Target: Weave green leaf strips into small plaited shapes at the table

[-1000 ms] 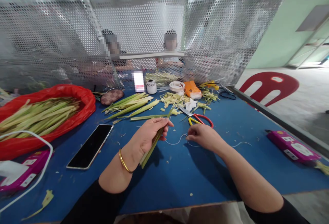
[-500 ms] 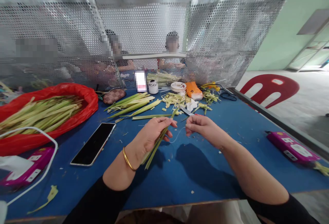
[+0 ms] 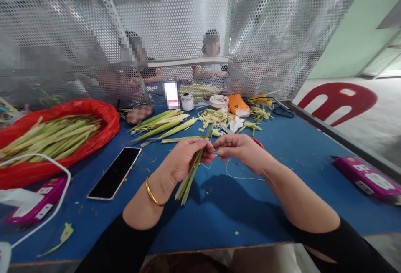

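My left hand (image 3: 184,158) is closed around a small bunch of thin green leaf strips (image 3: 188,181) that hangs below the palm and sticks out past the fingers. My right hand (image 3: 241,150) sits just to its right, fingertips pinched on a thin white thread (image 3: 238,177) that loops down onto the blue table (image 3: 219,214). The two hands nearly touch at the fingertips. A gold bangle (image 3: 151,193) circles my left wrist. Red-handled scissors (image 3: 257,141) lie mostly hidden behind my right hand.
A red bag of leaf strips (image 3: 53,137) lies at the left, a black phone (image 3: 115,173) beside it. Loose green leaves (image 3: 163,125), trimmings, tape rolls (image 3: 219,102) and an orange pack (image 3: 238,106) sit at the back. Pink boxes (image 3: 366,177) flank the table. People sit behind a perforated metal screen (image 3: 175,35).
My right hand rose off the table with the thread and moved left to meet my left hand. The left hand with the strips lifted slightly.
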Demonstrator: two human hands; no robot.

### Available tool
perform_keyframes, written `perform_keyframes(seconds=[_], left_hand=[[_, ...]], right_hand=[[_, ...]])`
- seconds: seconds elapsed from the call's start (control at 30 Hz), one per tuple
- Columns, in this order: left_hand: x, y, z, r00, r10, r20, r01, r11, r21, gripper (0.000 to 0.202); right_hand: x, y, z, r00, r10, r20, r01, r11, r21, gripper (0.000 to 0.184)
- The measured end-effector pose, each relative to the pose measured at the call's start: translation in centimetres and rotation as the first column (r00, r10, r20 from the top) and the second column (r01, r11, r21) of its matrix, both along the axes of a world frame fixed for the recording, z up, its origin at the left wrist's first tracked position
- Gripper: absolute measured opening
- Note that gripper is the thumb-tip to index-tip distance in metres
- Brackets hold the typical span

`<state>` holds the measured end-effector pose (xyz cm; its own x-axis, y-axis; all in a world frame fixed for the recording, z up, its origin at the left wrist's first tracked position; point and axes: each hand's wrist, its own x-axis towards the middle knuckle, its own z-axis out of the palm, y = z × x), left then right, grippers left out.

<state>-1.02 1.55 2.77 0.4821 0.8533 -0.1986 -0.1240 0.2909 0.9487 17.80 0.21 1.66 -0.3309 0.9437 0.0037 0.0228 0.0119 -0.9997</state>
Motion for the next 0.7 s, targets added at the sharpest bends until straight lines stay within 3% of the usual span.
perform_keyframes(seconds=[0.13, 0.27, 0.33, 0.43, 0.5, 0.63, 0.7], left_hand=[[-0.1, 0.1, 0.0, 1.0, 0.02, -0.016, -0.02, 1.0, 0.0, 0.025], [-0.1, 0.0, 0.1, 0.998, 0.029, -0.061, -0.027, 0.999, 0.026, 0.025], [0.0, -0.2, 0.0, 0.998, -0.022, -0.063, 0.025, 0.999, 0.038, 0.027], [0.4, -0.5, -0.1, 0.993, -0.11, -0.05, 0.111, 0.993, 0.028, 0.029], [0.5, -0.6, -0.2, 0.993, -0.108, -0.038, 0.11, 0.993, 0.032, 0.029], [0.4, -0.5, -0.1, 0.998, -0.061, -0.004, 0.061, 0.996, 0.06, 0.026], [0.3, -0.5, -0.1, 0.998, -0.057, 0.004, 0.056, 0.997, 0.056, 0.024]], right_hand=[[1.1, -0.1, 0.6, 0.985, 0.039, 0.17, -0.056, 0.994, 0.097, 0.009], [0.6, -0.3, 0.9, 0.979, -0.121, 0.164, 0.075, 0.962, 0.261, 0.014], [0.0, -0.4, 0.8, 0.977, -0.182, 0.109, 0.142, 0.943, 0.302, 0.016], [-0.6, -0.5, 0.4, 0.979, -0.203, -0.001, 0.196, 0.946, 0.257, 0.015], [-0.6, -0.5, 0.3, 0.98, -0.19, -0.058, 0.197, 0.962, 0.189, 0.014], [0.6, -0.3, 0.5, 0.998, -0.008, 0.059, 0.003, 0.997, 0.074, 0.015], [1.1, -0.2, 0.7, 0.989, 0.044, 0.142, -0.057, 0.994, 0.089, 0.008]])
